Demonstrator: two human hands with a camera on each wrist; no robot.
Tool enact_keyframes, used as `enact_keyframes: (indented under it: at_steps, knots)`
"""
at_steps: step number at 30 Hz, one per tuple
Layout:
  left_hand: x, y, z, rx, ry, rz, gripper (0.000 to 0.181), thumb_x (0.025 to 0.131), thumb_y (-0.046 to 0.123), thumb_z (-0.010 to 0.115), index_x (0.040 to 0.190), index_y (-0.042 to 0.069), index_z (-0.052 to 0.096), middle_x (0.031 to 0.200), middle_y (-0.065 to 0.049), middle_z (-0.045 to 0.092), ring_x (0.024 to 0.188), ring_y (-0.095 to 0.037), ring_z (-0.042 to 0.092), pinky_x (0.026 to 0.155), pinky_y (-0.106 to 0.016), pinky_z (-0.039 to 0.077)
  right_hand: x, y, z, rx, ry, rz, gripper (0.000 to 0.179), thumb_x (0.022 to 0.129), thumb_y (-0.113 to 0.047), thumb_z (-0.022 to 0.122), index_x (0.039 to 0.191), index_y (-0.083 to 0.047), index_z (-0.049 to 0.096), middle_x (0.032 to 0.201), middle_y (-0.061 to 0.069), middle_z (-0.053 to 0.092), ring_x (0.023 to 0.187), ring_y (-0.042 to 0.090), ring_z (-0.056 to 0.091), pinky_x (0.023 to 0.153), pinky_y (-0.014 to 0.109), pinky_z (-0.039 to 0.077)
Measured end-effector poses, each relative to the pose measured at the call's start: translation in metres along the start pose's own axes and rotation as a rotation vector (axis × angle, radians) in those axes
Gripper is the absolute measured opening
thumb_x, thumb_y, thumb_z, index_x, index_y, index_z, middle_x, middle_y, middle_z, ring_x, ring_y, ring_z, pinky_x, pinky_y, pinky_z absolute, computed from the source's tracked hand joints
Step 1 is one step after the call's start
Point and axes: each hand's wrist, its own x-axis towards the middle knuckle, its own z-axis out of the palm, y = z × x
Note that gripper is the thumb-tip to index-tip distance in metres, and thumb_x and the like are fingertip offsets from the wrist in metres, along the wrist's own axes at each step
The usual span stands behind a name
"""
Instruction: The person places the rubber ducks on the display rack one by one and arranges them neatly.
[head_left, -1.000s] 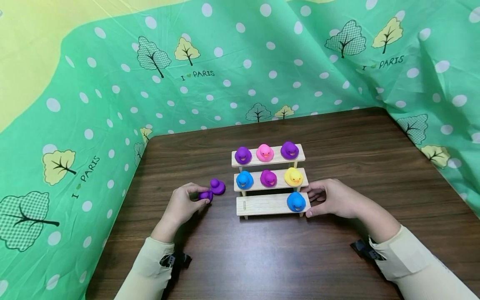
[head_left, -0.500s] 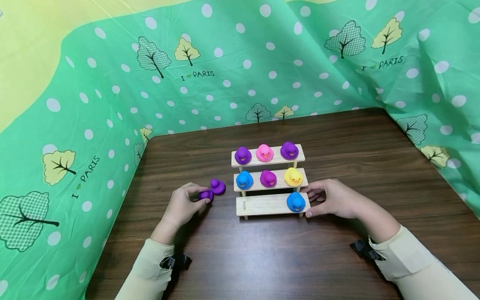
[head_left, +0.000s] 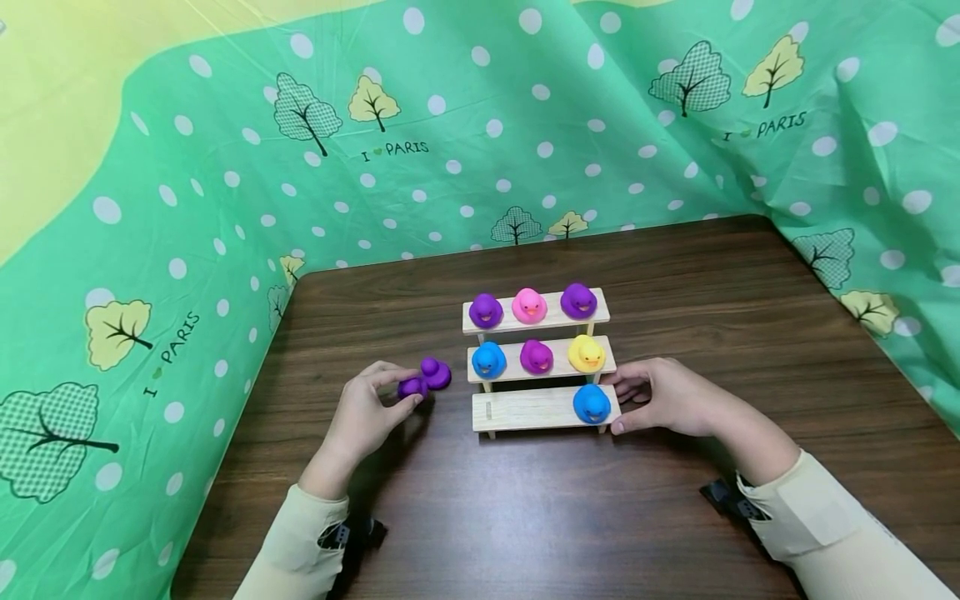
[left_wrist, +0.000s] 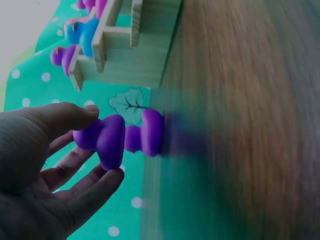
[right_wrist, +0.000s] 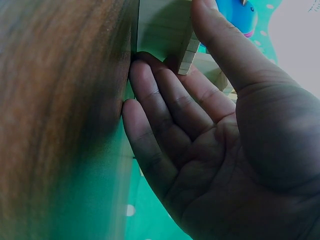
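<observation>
My left hand [head_left: 363, 408] pinches a small purple rubber duck [left_wrist: 110, 142] between thumb and fingers, left of the wooden stand. Just beyond it, a second purple duck [head_left: 436, 374] sits on the table. The three-tier wooden stand [head_left: 528, 411] bears ducks on every step: purple, pink and purple on top; blue, magenta and yellow in the middle. One blue duck [head_left: 592, 404] occupies the right end of the lowest step. At that end my right hand [head_left: 675, 398] grips the stand, thumb at the front board and fingers underneath, as the right wrist view shows.
Dark wood-grain table [head_left: 495, 517] lies under everything. Green dotted cloth [head_left: 465, 125] with printed trees hangs along the back and both sides. Each wrist wears a black strapped device, such as the left one [head_left: 352, 533].
My left hand has shifted very slightly, lifting the pinched purple duck a little. The right hand, the stand and the ducks on it stay as they were.
</observation>
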Motion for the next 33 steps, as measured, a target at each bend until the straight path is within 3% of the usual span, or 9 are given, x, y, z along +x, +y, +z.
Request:
enact_keyframes:
  at_steps: [6,16,26,33]
  knots:
    - [-0.003,0.014,0.003,-0.11,-0.007,0.026,0.033,0.084,-0.002,0.086,0.116,0.001,0.079,0.108,-0.003,0.07,0.102,-0.026,0.073,0.09,-0.037,0.062,0.0,0.001,0.001,0.001,0.002,-0.005,0.061,0.076,-0.03,0.097,0.126,-0.006,0.071,0.106,0.0,0.075,0.102,0.018,0.07,0.089,0.036,0.062]
    - [-0.011,0.039,0.013,-0.158,-0.019,0.109,0.034,0.083,-0.002,0.088,0.114,0.007,0.079,0.109,0.001,0.071,0.102,-0.018,0.071,0.088,-0.032,0.062,0.0,0.001,0.001,0.011,-0.003,-0.013,0.057,0.076,-0.03,0.097,0.123,-0.007,0.072,0.107,0.0,0.075,0.102,0.019,0.07,0.09,0.036,0.062]
    - [-0.016,0.05,0.035,-0.253,-0.015,0.188,0.032,0.083,0.001,0.089,0.111,0.01,0.077,0.112,0.0,0.072,0.102,-0.022,0.071,0.086,-0.035,0.063,0.0,0.002,0.0,0.022,-0.005,-0.015,0.056,0.076,-0.029,0.097,0.122,-0.007,0.073,0.107,0.0,0.075,0.103,0.019,0.071,0.09,0.036,0.062]
    - [-0.015,0.06,0.054,-0.27,-0.054,0.229,0.033,0.083,0.002,0.089,0.114,0.008,0.08,0.112,0.0,0.071,0.104,-0.021,0.07,0.089,-0.032,0.062,0.0,0.001,0.0,0.026,-0.004,-0.008,0.056,0.076,-0.028,0.097,0.122,-0.007,0.073,0.107,0.001,0.075,0.103,0.02,0.071,0.09,0.037,0.062]
